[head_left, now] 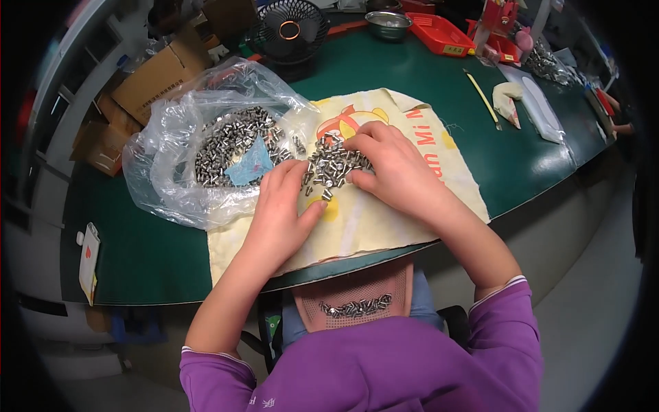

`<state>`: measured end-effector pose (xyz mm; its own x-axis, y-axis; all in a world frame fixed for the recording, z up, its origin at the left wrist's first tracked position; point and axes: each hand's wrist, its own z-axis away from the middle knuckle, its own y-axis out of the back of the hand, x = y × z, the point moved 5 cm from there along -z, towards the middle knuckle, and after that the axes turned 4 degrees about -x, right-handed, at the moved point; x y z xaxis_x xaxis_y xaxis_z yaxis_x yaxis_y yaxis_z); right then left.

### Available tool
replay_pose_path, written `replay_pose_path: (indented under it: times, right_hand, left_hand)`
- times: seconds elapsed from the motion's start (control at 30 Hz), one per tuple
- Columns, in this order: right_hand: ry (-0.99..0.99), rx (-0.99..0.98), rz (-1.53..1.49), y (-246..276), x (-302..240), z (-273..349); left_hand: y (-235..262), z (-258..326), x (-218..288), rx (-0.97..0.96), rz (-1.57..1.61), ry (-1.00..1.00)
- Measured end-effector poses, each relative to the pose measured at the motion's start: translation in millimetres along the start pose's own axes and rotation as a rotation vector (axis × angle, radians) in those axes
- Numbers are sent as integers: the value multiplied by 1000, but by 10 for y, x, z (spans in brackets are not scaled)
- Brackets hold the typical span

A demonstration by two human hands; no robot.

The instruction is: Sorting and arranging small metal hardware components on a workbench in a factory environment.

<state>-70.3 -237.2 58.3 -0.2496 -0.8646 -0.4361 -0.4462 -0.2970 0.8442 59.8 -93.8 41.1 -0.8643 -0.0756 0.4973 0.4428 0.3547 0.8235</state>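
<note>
Flanking metal screws (331,167), the curved left hand (279,206) and right hand (392,168) hide some, any grip unclear.

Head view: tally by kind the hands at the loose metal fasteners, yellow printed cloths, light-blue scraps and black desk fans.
Left hand and right hand: 2
Yellow printed cloth: 1
Light-blue scrap: 1
Black desk fan: 1
Total: 5
</note>
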Motion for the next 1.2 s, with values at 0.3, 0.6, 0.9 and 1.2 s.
replay_pose_path:
  times: [0.3,0.6,0.9,1.2]
  right_hand:
    - [166,26,-78,-529,311,-372]
    - [182,125,-296,-507,268,-489]
    - [114,-81,-193,-649,346,-603]
    - [288,-126,-103,-569,166,-485]
  left_hand:
    - [-338,-102,-139,42,-73,-20]
    - [-323,-73,-82,112,-94,-51]
    - [-360,-152,-49,-33,-41,162]
    - [-355,-148,-80,30,80,20]
